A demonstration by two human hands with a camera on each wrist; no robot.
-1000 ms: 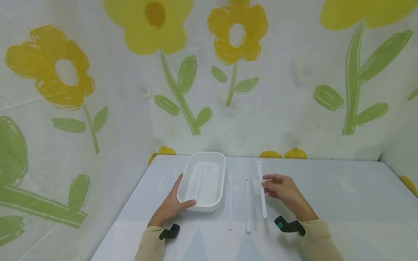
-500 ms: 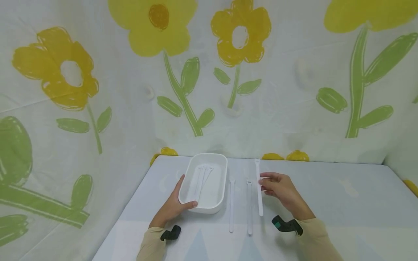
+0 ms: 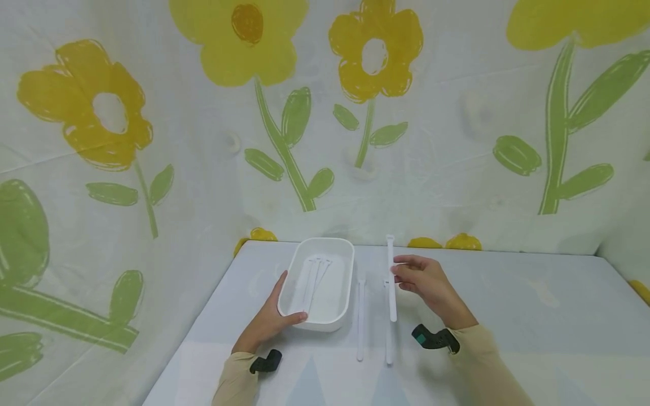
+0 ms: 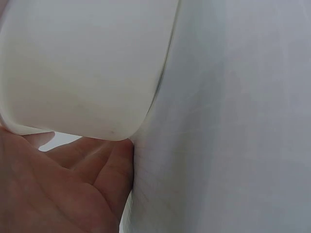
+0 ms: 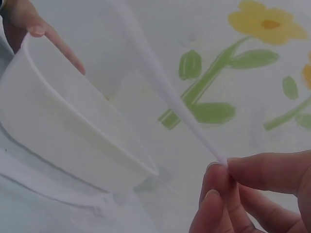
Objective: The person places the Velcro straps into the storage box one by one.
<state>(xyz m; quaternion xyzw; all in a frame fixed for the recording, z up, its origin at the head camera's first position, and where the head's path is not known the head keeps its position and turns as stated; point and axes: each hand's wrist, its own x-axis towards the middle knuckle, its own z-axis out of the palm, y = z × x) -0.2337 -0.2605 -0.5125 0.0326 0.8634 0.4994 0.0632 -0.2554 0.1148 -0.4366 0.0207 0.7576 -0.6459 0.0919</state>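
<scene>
My right hand (image 3: 426, 282) pinches a long white plastic strip (image 3: 392, 304) with a wider head, between thumb and fingertips. Raised over the table, this strip overlaps a similar lying strip (image 3: 389, 347) in the head view. Another white strip (image 3: 360, 330) lies farther left, beside a white rectangular tray (image 3: 332, 326). Several white strips (image 3: 311, 282) rest inside the tray, heads toward its far end. My left hand (image 3: 269, 318) grips the tray's near left corner, thumb over the rim and fingers along the outer side. The right wrist view shows the held strip (image 5: 180, 107) slanting up-left from my fingertips.
The pale table (image 3: 508, 316) ends against a white cloth wall (image 3: 437, 186) printed with yellow flowers. A second cloth wall (image 3: 193, 141) rises along the left side. Black wrist cameras (image 3: 435, 338) sit on both forearms.
My right hand has carried the pinched strip left and farther from me, from right of the lying strips to above the right-hand one. My left hand keeps its hold on the tray.
</scene>
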